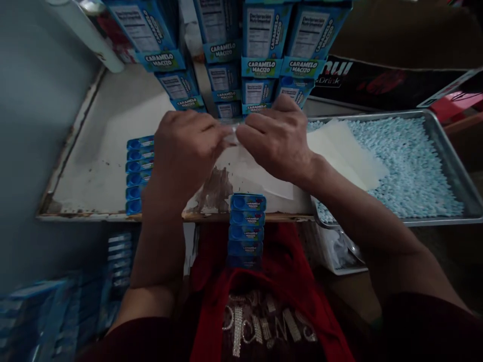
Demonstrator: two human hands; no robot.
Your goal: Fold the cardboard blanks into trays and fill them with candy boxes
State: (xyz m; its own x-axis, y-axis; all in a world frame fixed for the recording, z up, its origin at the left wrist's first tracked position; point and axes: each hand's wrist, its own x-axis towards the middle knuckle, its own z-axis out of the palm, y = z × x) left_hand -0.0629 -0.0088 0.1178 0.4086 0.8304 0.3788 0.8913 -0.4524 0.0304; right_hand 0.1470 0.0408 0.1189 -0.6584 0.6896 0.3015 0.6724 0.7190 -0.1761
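My left hand [186,148] and my right hand [277,138] are raised above the worktable, fingers closed. A small piece of clear plastic [231,136] is pinched between them; its full shape is hidden by the fingers. Below them, a column of blue flat packs [247,217] marked "Caramelo Macizo" runs over the table's front edge toward the red apron [290,256]. Another column of blue packs [138,179] lies beside my left wrist, partly covered by it. A white paper sheet [277,183] rests under my right hand.
Stacked blue "Caramelo Macizo" boxes [262,68] stand at the back of the table [90,130]. On the right, a metal tray [433,219] holds light blue candies [418,161] and a cream sheet [345,151]. Behind it is a black carton [381,83]. More blue packs [41,317] are at lower left.
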